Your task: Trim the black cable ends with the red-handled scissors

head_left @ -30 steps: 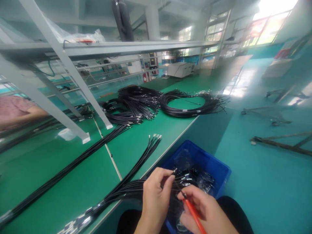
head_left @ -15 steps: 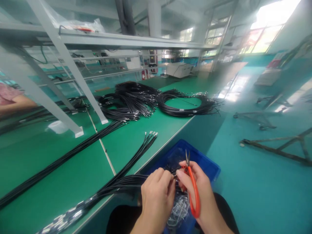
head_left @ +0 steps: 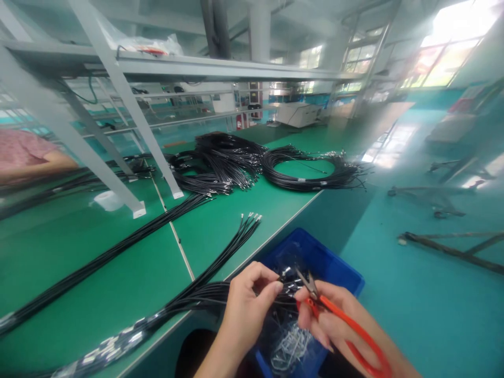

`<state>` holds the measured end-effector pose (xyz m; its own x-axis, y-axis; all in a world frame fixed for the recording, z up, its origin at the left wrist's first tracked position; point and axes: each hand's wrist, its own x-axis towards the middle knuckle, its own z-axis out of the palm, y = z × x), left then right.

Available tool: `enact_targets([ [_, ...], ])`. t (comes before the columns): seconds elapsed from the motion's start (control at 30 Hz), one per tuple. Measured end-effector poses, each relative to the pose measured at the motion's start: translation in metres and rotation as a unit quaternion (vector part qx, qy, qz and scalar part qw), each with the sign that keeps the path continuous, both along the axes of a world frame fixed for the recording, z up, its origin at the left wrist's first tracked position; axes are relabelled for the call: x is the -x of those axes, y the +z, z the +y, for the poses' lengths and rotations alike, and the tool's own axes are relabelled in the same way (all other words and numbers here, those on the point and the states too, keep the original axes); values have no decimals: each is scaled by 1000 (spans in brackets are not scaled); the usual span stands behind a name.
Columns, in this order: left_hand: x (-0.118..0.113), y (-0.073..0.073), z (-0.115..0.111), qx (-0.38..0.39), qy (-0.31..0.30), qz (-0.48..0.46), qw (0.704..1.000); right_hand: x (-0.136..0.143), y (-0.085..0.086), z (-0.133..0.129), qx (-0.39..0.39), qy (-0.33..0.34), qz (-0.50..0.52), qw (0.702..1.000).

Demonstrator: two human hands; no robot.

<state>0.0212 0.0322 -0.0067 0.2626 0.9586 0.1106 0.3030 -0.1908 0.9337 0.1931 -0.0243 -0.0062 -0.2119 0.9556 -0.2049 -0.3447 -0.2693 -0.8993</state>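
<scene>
Left hand (head_left: pixel 246 307) pinches the end of a thin black cable (head_left: pixel 284 276) between thumb and forefinger, fingers (head_left: pixel 264 274) clenched on it just above the blue bin (head_left: pixel 346 275). Right hand (head_left: pixel 334 325) grips orange-handled snips (head_left: pixel 342 325), fingers wrapped around the handle loop, the metal blades pointing up-left and ending just beside the pinched cable end; whether the blades touch the cable cannot be told. The held cable belongs to a bundle of black cables (head_left: pixel 197 299) that runs off the edge of the green surface (head_left: pixel 118 294) toward the left hand. The blue bin sits below the surface edge, in front of the person; it holds a clear plastic liner, dark cable ends with metal tips near the top, and a tangle of pale, silvery offcuts (head_left: pixel 289 344) lower down. On the surface: a second straight bundle (head_left: pixel 240 236) with metal-tipped ends lying near the bin, a long bundle (head_left: pixel 118 249) running diagonally to the left, and a large coil of black cable (head_left: pixel 311 170) further back, beside a heap of more coils (head_left: pixel 220 163). A white frame leg (head_left: pixel 129 126) stands on the surface. A co-worker's arm in a pink sleeve (head_left: pixel 23 155) shows at far left.
</scene>
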Motion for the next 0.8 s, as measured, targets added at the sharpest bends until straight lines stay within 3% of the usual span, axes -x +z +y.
enact_targets([
  [0.1,2,2,1,28,-7,-36,999,-6,6,-3,30,60,2,998],
  [0.27,0,2,1,27,-8,-49,998,-4,-7,3,48,93,22,994],
  [0.4,-1,1,1,12,-7,-40,999,-3,-15,5,43,95,23,994],
  [0.8,0,2,-3,-11,-11,-40,999,-5,-14,9,9,112,37,993],
])
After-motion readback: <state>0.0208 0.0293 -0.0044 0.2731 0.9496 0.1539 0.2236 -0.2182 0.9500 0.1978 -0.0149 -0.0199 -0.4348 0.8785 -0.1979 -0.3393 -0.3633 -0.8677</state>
